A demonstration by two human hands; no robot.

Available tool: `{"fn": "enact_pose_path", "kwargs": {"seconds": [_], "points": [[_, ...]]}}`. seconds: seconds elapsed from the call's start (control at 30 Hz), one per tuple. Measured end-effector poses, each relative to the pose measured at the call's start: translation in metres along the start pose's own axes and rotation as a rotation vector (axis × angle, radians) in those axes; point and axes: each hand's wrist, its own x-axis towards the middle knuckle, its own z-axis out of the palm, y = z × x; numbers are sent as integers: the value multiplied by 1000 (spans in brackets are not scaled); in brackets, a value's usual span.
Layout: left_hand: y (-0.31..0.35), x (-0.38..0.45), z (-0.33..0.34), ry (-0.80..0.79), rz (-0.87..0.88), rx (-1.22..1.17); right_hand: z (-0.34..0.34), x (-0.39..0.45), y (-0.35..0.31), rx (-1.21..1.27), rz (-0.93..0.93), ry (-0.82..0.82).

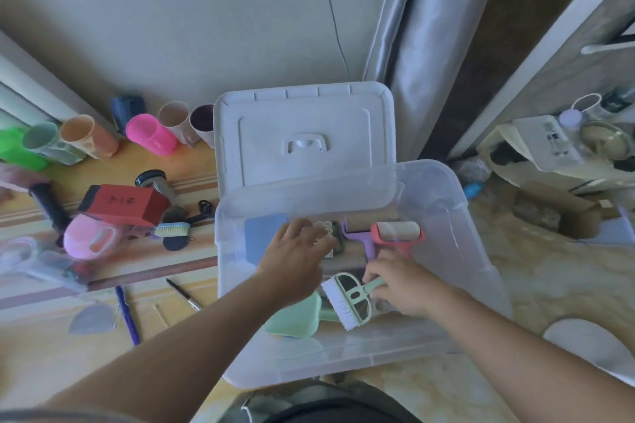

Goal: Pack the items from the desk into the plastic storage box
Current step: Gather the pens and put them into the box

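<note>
Green brush [350, 300], handle up-right

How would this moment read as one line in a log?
stage: packing | right hand: grips green brush inside storage box | left hand: reaching into box | desk: cups, red box unpacked

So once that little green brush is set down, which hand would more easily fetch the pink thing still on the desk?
Probably the left hand. It hovers open inside the storage box, on the desk side, nearer the pink item. The right hand grips the green brush and sits farther away.
</note>
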Motion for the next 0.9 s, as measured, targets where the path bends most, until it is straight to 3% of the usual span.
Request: {"fn": "enact_pose_path", "kwargs": {"seconds": [0.2, 0.3, 0.47, 0.67, 0.77, 0.9], "points": [[7, -43, -3, 41, -48, 5, 8, 16, -13, -190, 43, -142], [7, -52, -7, 97, -79, -28, -5, 15, -12, -100, 122, -144], [-19, -72, -26, 250, -239, -121, -51, 12, -57, 185, 79, 217], [-99, -123, -34, 460, -452, -210, -48, 29, -198, 262, -280, 367], [-149, -161, -21, 431, -515, -167, -21, 43, -267, 205, -391, 336], [-213, -220, 13, 217, -660, -138, 23, 71, -335, 194, -360, 297]]}}
